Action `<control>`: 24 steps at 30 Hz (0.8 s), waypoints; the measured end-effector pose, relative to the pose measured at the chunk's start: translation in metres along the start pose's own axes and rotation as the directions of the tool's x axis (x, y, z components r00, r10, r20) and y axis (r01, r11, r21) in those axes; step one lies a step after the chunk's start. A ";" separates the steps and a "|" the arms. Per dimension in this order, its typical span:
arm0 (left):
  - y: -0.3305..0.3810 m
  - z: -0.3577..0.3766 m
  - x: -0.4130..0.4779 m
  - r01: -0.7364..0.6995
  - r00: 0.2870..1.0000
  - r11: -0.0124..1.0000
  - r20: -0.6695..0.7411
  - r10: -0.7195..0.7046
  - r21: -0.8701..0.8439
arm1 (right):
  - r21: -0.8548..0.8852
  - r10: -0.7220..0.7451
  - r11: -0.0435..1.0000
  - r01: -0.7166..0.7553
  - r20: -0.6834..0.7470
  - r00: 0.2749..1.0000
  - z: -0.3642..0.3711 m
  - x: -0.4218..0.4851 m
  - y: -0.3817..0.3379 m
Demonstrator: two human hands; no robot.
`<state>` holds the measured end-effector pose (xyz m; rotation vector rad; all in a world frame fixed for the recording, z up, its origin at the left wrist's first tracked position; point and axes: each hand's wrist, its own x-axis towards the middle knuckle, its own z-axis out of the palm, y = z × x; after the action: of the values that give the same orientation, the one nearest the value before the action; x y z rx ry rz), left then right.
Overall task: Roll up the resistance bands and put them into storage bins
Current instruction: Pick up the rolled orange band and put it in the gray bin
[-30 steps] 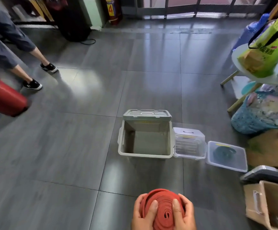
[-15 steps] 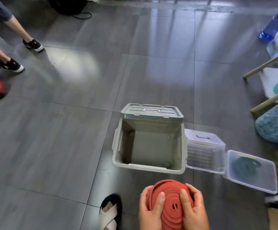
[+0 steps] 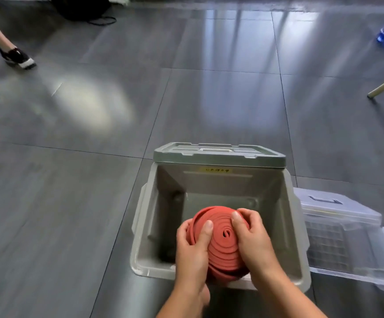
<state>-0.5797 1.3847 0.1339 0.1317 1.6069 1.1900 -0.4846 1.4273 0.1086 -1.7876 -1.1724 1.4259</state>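
Rubber band coil (image 3: 220, 245), red, soft, springy, I judge likely to unwind: left hand (image 3: 192, 249) grips 9 o'clock edge, right hand (image 3: 252, 239) 3 o'clock, above grey bin (image 3: 218, 183).

Soft daylight, pale glare patches on glossy grey floor (image 3: 94, 104), blurred wide-angle edges.
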 end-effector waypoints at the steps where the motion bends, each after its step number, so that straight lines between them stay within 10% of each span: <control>1: -0.004 0.004 0.015 0.012 1.000 1.000 0.017 -0.012 0.000 | -0.002 0.001 1.000 -0.001 0.006 1.000 0.003 0.015 0.005; 24: -0.060 -0.005 0.227 0.342 0.937 0.928 -0.021 -0.349 -0.150 | -0.074 0.091 0.994 -0.077 0.212 0.973 0.105 0.166 0.093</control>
<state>-0.6496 1.4920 -0.0631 -0.2665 1.5025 1.0323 -0.5502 1.5224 -0.0761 -1.7803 -1.2772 1.6829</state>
